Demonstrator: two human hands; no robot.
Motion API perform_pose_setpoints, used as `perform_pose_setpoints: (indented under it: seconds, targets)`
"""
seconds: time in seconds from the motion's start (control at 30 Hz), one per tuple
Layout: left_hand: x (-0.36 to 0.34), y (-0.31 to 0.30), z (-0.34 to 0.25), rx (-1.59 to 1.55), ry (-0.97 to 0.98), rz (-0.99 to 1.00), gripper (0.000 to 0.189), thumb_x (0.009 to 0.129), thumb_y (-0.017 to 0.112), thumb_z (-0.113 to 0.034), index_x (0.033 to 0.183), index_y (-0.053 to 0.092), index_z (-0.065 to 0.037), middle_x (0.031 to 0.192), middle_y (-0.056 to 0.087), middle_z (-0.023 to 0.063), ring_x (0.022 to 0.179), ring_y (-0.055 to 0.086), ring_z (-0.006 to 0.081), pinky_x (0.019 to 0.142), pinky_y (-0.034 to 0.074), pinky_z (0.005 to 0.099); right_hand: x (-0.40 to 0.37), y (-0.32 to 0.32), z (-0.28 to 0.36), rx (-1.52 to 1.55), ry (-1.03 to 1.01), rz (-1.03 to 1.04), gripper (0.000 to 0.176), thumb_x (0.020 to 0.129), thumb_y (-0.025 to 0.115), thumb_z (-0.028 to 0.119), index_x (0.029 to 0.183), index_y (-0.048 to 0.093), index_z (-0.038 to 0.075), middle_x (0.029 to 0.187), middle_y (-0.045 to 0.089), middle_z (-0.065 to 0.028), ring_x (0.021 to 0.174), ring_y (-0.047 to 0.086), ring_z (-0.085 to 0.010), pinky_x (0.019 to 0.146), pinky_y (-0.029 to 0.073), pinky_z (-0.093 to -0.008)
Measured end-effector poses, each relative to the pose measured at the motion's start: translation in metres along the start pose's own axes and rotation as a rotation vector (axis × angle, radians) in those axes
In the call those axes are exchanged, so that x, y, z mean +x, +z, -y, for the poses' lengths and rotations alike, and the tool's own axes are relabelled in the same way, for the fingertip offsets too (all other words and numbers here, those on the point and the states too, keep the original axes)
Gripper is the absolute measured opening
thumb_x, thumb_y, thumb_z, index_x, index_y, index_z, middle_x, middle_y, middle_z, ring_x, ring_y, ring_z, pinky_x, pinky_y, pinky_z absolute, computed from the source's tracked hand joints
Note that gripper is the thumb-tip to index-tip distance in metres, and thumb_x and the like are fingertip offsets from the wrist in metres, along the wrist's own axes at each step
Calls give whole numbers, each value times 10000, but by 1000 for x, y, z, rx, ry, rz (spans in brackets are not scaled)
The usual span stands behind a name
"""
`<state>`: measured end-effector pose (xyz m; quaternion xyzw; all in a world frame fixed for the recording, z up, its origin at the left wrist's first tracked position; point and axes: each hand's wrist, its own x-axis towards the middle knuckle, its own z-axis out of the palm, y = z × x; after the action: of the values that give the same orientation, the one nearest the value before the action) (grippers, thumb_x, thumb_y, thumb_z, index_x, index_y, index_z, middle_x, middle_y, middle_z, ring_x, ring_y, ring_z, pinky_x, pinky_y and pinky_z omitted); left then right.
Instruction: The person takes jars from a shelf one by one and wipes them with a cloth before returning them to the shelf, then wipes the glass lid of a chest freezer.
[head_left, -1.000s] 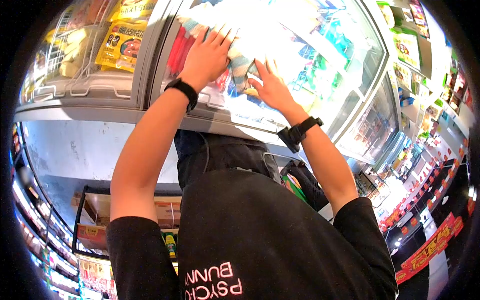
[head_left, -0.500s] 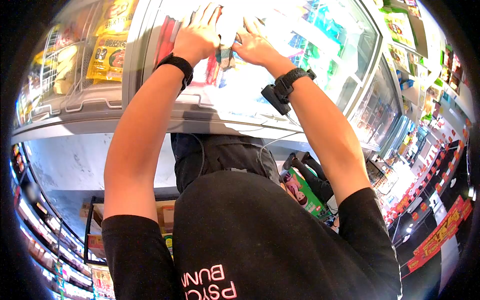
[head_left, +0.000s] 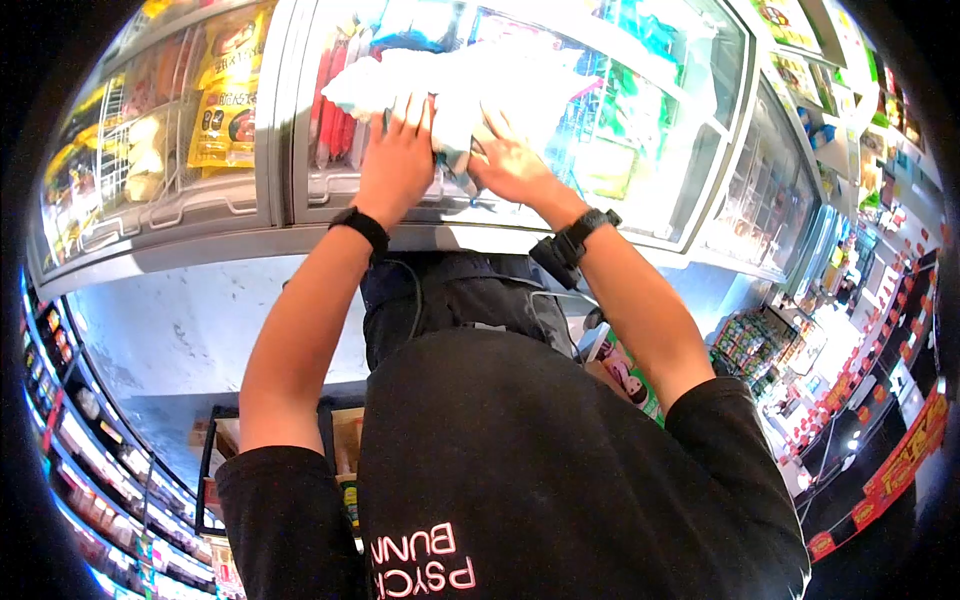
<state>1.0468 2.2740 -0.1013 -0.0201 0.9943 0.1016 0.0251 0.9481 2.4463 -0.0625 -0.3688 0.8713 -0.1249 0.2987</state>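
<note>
A white cloth [head_left: 460, 75], washed out by glare, lies spread across the glass top of a chest freezer [head_left: 590, 228]. My left hand [head_left: 400, 158] is on its near edge, fingers pointing away from me and gripping the fabric. Close beside it, my right hand [head_left: 512, 162] holds the same edge, thumb turned inward. Between the two hands a bunched, greyish part of the cloth hangs toward me. Both wrists wear black straps, and a small dark device sits at the right one. Some fingertips are lost in the bright fabric.
Under the glass are red packets [head_left: 340, 105] and green bags [head_left: 640, 115]. Yellow food bags [head_left: 225, 125] fill the left compartment. Boxes on a black rack [head_left: 215, 450] stand below left. Shop shelves [head_left: 100, 440] line the left side; a red banner [head_left: 905, 465] shows far right.
Both hands have come nearer to me along the glass. The white cloth now shows spread out beyond them, and the whole view has shifted slightly.
</note>
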Motion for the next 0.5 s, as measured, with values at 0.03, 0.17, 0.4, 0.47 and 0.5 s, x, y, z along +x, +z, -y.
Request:
perform_pose_setpoints:
  seconds: [0.03,0.17,0.4,0.47,0.5]
  targets:
    - [-7,4,-5,-19,10,2,676,929,535,-219,1532,344,20,1542,429,168,1409,406,273,1159,257,525,-11,7,-3,8,11,-4,623,927,567,309,1495,405,113,1605,281,-230,1479,248,-460,1166,283,-578]
    - [-25,10,-14,-43,85,13,673,922,536,-206,1531,346,10,1545,421,164,1452,358,279,1187,220,531,-55,24,-9,27,84,-13,629,931,607,297,1486,416,70,1596,281,-256,1479,252,-454,1165,308,-536]
    - [-28,17,-39,-160,345,97,563,907,521,-171,1450,477,-34,1526,458,132,1454,375,263,1175,249,580,-115,38,-20,37,302,47,607,962,584,360,1483,450,80,1609,284,-228,1489,259,-417,1195,271,-498]
    - [-27,20,-57,-182,385,58,540,901,523,-159,1427,498,-36,1511,473,120,1447,384,253,1165,264,585,-127,35,-24,4,359,74,602,965,578,363,1486,451,89,1611,288,-218,1492,262,-403,1201,260,-492]
    - [-25,21,-64,-207,391,25,548,890,541,-157,1423,502,-33,1508,469,119,1443,385,258,1156,276,584,-130,34,-31,20,354,50,598,970,569,368,1487,451,90,1614,286,-211,1492,265,-395,1204,251,-488]
